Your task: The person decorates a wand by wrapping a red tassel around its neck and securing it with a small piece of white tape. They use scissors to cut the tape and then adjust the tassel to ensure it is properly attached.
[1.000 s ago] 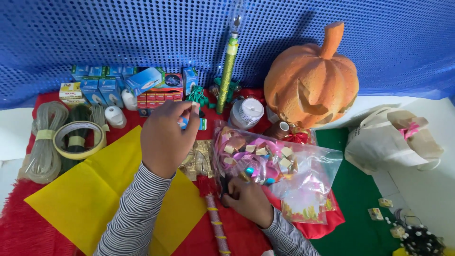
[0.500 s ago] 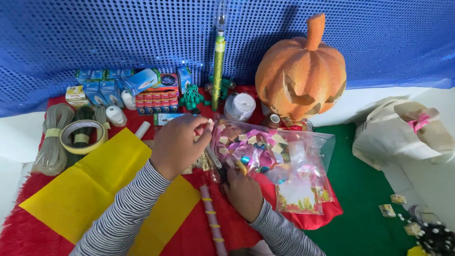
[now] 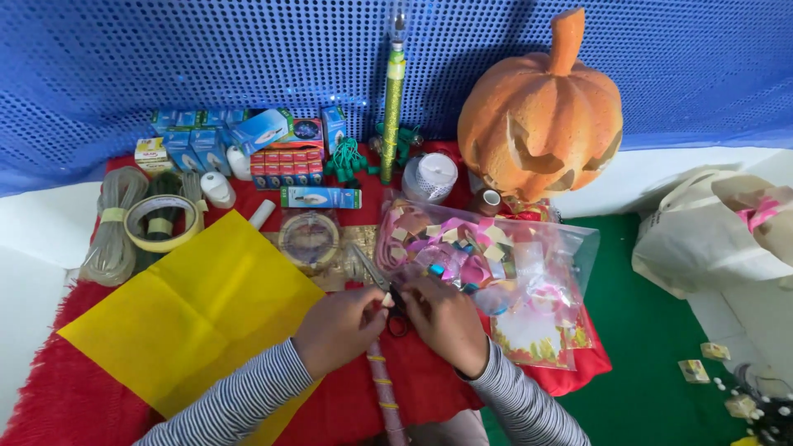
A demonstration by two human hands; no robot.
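In the head view, the left hand (image 3: 339, 328) and the right hand (image 3: 446, 322) meet over the red cloth (image 3: 74, 405), both curled around a pair of scissors (image 3: 382, 285) whose blades point up and away toward the clear bag of coloured paper scraps (image 3: 487, 264); which hand carries the weight I cannot tell. With fingers crowded so close to the blades, a slip could nick a fingertip, or the tips could snag the thin bag just beside them and spill the scraps. A pink striped stick (image 3: 384, 392) lies under the wrists and could roll. At the back stand small blue boxes (image 3: 206, 140), a row of red packets (image 3: 285, 168) and a flat blue carton (image 3: 320, 196) in front. The yellow paper sheet (image 3: 198, 314) lies left, the orange pumpkin (image 3: 541, 116) right.
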